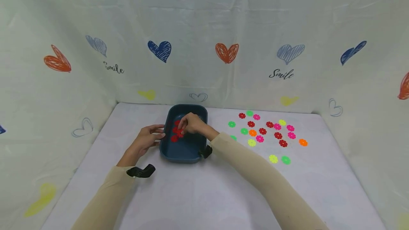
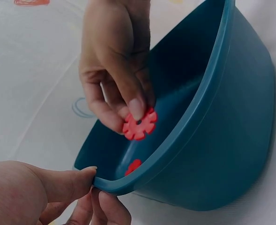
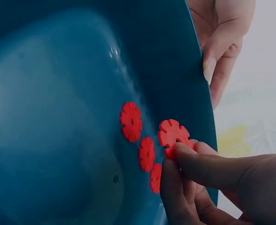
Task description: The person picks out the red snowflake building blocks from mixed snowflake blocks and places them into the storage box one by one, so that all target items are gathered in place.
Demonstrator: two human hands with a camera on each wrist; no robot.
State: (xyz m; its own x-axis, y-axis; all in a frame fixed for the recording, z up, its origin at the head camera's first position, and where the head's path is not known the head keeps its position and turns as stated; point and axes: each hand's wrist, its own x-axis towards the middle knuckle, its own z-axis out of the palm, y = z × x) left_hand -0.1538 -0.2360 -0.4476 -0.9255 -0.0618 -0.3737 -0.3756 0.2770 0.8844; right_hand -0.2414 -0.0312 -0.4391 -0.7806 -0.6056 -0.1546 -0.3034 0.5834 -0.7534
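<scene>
A blue plastic basin (image 1: 183, 152) stands on the white table, left of the middle. At its left rim is my left hand (image 1: 146, 139); the left wrist view shows the thumb on top of the rim and the other fingers bent beneath it outside. Inside the basin my right hand (image 1: 193, 123) pinches a red notched disc (image 2: 140, 127) between thumb and fingers, above the basin floor. Several more red discs (image 3: 130, 122) lie on that floor near the left wall, partly hidden by the right hand in the right wrist view.
Right of the basin, several loose notched discs lie scattered on the table: dark red discs (image 1: 262, 131), green discs (image 1: 285, 160), pink discs (image 1: 292, 135), yellow discs (image 1: 273, 158) and orange discs (image 1: 303, 142). A white sheet (image 1: 198, 20) with printed hearts surrounds the table's back and sides.
</scene>
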